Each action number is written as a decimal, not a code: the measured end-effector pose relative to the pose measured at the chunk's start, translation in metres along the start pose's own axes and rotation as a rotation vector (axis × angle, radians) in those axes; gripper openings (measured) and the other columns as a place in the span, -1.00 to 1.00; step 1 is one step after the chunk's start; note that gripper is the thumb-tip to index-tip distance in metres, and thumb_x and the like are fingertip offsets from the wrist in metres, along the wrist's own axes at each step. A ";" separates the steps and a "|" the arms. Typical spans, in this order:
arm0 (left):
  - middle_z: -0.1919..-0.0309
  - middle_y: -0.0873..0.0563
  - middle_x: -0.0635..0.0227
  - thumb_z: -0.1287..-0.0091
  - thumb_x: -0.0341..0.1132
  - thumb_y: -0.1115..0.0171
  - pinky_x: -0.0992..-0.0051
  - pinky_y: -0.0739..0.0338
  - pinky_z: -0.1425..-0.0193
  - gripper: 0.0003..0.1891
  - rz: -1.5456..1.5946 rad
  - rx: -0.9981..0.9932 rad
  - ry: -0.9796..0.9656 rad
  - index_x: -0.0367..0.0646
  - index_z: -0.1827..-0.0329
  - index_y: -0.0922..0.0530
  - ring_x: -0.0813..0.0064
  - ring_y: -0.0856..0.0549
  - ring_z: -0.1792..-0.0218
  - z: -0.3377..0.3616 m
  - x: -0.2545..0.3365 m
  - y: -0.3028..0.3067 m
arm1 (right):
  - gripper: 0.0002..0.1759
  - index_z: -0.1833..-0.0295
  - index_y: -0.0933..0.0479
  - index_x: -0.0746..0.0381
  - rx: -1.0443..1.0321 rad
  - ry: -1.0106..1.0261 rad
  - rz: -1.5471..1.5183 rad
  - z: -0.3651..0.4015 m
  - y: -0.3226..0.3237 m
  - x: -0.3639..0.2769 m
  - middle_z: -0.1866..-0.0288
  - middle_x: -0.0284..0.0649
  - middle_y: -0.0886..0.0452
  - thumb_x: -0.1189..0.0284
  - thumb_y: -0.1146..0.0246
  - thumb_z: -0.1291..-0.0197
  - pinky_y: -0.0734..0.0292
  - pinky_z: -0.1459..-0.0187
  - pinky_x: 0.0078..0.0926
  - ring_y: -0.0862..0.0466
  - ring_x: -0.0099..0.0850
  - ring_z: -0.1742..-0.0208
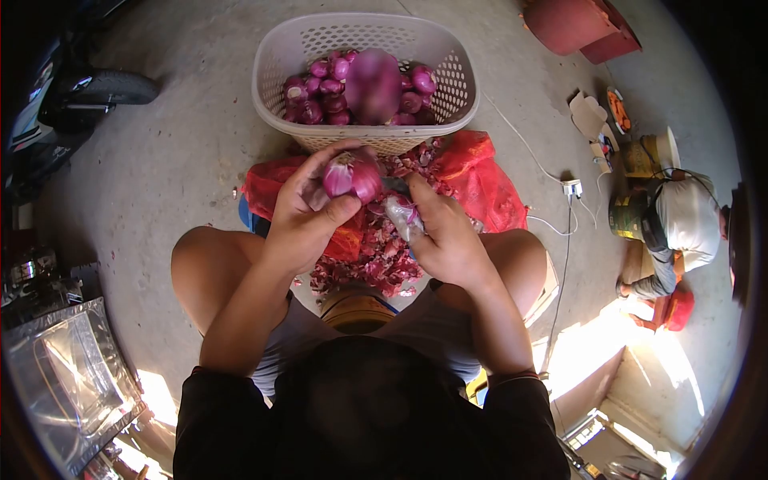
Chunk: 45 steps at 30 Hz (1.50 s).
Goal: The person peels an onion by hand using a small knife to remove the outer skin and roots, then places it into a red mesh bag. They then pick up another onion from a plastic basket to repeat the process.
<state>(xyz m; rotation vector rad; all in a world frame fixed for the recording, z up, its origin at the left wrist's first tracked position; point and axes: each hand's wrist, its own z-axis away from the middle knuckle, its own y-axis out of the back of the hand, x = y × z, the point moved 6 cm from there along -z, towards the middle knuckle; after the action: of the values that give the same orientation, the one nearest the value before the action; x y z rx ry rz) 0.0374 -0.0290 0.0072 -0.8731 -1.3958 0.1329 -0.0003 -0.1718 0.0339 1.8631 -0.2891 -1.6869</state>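
The red onion [353, 178] sits up at the fingertips of the left hand [308, 218], pinched between thumb and curled fingers, its skin glossy purple with a pale streak. Just beside it, the right hand [450, 240] is closed around a small knife [396, 186], with the grey blade reaching toward the onion. A pale, shiny scrap of peel clings by that hand's fingers.

Below both hands lies a ragged heap of papery purple peelings [376, 260] on crumpled red plastic sheeting [482, 186]. Beyond it stands a white perforated plastic basket [272, 76] holding more round onions [320, 98]. All of it rests on a rough grey concrete floor [184, 160]. Another person [680, 228] crouches well apart on the right.
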 end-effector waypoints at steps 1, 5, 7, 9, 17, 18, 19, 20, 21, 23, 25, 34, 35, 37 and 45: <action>-0.20 -0.44 0.17 -0.21 -0.46 -0.27 0.39 -0.29 -0.34 -0.38 0.023 0.004 -0.006 -0.31 -0.32 -0.23 0.35 -0.45 -0.22 0.000 -0.002 -0.001 | -0.46 -0.12 -0.25 0.40 0.017 0.008 -0.002 0.001 0.000 0.000 0.45 0.12 -0.51 0.59 -0.16 0.06 -0.44 0.32 -0.09 -0.57 0.11 0.32; -0.29 -0.35 0.08 -0.26 -0.30 -0.24 0.31 -0.28 -0.38 -0.32 0.157 0.018 -0.019 -0.32 -0.37 -0.13 0.19 -0.38 -0.30 0.001 -0.006 -0.007 | -0.45 -0.14 -0.24 0.42 0.112 0.073 -0.019 0.002 -0.002 -0.003 0.43 0.13 -0.52 0.59 -0.15 0.05 -0.44 0.31 -0.09 -0.57 0.11 0.32; -0.32 -0.31 0.08 -0.29 -0.26 -0.21 0.33 -0.29 -0.38 -0.33 0.222 0.039 -0.015 -0.30 -0.38 -0.11 0.18 -0.34 -0.33 0.003 -0.009 -0.011 | -0.44 -0.15 -0.22 0.42 0.131 0.061 -0.069 0.001 -0.005 -0.003 0.43 0.14 -0.52 0.59 -0.15 0.04 -0.44 0.31 -0.08 -0.57 0.11 0.32; -0.34 -0.28 0.08 -0.32 -0.21 -0.17 0.36 -0.31 -0.38 -0.33 0.261 0.075 -0.008 -0.28 -0.39 -0.10 0.18 -0.31 -0.35 0.004 -0.010 -0.012 | -0.41 -0.17 -0.20 0.42 0.107 -0.010 -0.157 0.000 -0.010 0.000 0.42 0.14 -0.52 0.59 -0.14 0.04 -0.45 0.30 -0.08 -0.57 0.11 0.31; -0.35 -0.27 0.12 -0.36 -0.12 -0.10 0.45 -0.37 -0.32 -0.37 0.245 0.053 -0.042 -0.23 -0.38 -0.13 0.19 -0.27 -0.38 0.001 -0.006 -0.008 | -0.44 -0.15 -0.22 0.37 0.058 -0.010 -0.063 0.000 -0.015 -0.001 0.37 0.15 -0.52 0.56 -0.15 0.04 -0.45 0.29 -0.05 -0.57 0.11 0.29; -0.35 -0.28 0.12 -0.36 -0.12 -0.10 0.45 -0.37 -0.32 -0.37 0.245 0.052 -0.041 -0.23 -0.38 -0.14 0.18 -0.27 -0.38 0.002 -0.006 -0.007 | -0.45 -0.14 -0.23 0.37 0.056 -0.008 -0.076 0.000 -0.015 0.000 0.37 0.15 -0.53 0.55 -0.15 0.04 -0.45 0.29 -0.05 -0.57 0.11 0.29; -0.35 -0.28 0.12 -0.35 -0.11 -0.10 0.45 -0.37 -0.31 -0.37 0.268 0.061 -0.036 -0.23 -0.38 -0.15 0.17 -0.27 -0.38 0.002 -0.006 -0.006 | -0.46 -0.13 -0.24 0.36 0.033 0.019 -0.021 -0.001 -0.015 -0.001 0.36 0.14 -0.53 0.55 -0.16 0.04 -0.45 0.29 -0.06 -0.57 0.11 0.29; -0.35 -0.28 0.12 -0.35 -0.10 -0.10 0.45 -0.37 -0.31 -0.37 0.291 0.069 -0.030 -0.23 -0.38 -0.15 0.17 -0.26 -0.38 0.002 -0.006 -0.005 | -0.46 -0.13 -0.25 0.36 0.010 0.045 0.033 -0.002 -0.014 -0.003 0.35 0.13 -0.53 0.54 -0.16 0.04 -0.45 0.29 -0.06 -0.57 0.11 0.28; -0.35 -0.29 0.13 -0.35 -0.10 -0.10 0.44 -0.37 -0.30 -0.38 0.314 0.077 -0.023 -0.23 -0.37 -0.16 0.16 -0.26 -0.38 0.002 -0.007 -0.004 | -0.46 -0.13 -0.26 0.35 -0.012 0.071 0.088 -0.002 -0.013 -0.004 0.35 0.13 -0.54 0.54 -0.17 0.04 -0.46 0.29 -0.07 -0.58 0.10 0.28; -0.32 -0.34 0.11 -0.34 -0.11 -0.14 0.41 -0.38 -0.29 -0.37 0.247 0.097 -0.047 -0.24 -0.37 -0.18 0.18 -0.34 -0.33 0.001 -0.002 -0.005 | -0.50 -0.10 -0.29 0.34 -0.015 0.057 0.084 -0.001 -0.011 -0.002 0.36 0.10 -0.54 0.53 -0.17 0.04 -0.46 0.29 -0.08 -0.58 0.09 0.29; -0.28 -0.38 0.10 -0.30 -0.10 -0.19 0.37 -0.39 -0.27 -0.35 0.062 0.106 -0.083 -0.26 -0.35 -0.20 0.21 -0.42 -0.27 -0.001 0.003 -0.002 | -0.54 -0.06 -0.32 0.32 0.018 0.061 0.066 0.001 -0.004 0.001 0.38 0.06 -0.54 0.53 -0.18 0.03 -0.46 0.30 -0.10 -0.58 0.08 0.30; -0.08 -0.55 0.24 -0.20 -0.26 -0.34 0.46 -0.41 -0.20 -0.44 -0.125 0.013 -0.033 -0.33 -0.21 -0.37 0.50 -0.53 -0.08 0.003 0.006 0.005 | -0.56 0.07 -0.43 0.29 0.016 0.288 0.026 -0.006 0.022 0.003 0.39 0.00 -0.54 0.46 -0.29 0.17 -0.45 0.32 -0.17 -0.58 0.03 0.32; -0.08 -0.56 0.24 -0.21 -0.22 -0.33 0.46 -0.40 -0.20 -0.44 -0.105 0.000 -0.012 -0.34 -0.20 -0.38 0.50 -0.53 -0.08 0.004 0.008 0.002 | -0.55 0.07 -0.44 0.30 0.018 0.286 0.033 -0.008 0.022 0.003 0.37 0.00 -0.54 0.46 -0.29 0.19 -0.45 0.31 -0.17 -0.58 0.03 0.32; -0.08 -0.55 0.24 -0.24 -0.16 -0.29 0.44 -0.39 -0.22 -0.44 -0.069 -0.035 0.038 -0.36 -0.19 -0.40 0.50 -0.53 -0.09 0.005 0.006 -0.002 | -0.53 0.09 -0.44 0.30 0.023 0.281 0.050 -0.010 0.024 0.002 0.35 0.01 -0.54 0.45 -0.29 0.23 -0.46 0.29 -0.18 -0.58 0.03 0.30; -0.12 -0.53 0.16 -0.32 -0.12 -0.18 0.37 -0.36 -0.29 -0.44 0.098 -0.094 0.127 -0.38 -0.23 -0.37 0.41 -0.51 -0.15 0.004 0.002 -0.013 | -0.57 0.17 -0.48 0.32 -0.014 0.355 0.090 -0.018 0.020 -0.005 0.41 -0.05 -0.54 0.41 -0.39 0.23 -0.44 0.35 -0.30 -0.57 -0.07 0.38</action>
<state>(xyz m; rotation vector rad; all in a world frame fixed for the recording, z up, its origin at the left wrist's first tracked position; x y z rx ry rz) 0.0291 -0.0350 0.0165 -1.0109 -1.2488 0.0854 0.0207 -0.1799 0.0498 2.0626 -0.2101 -1.2665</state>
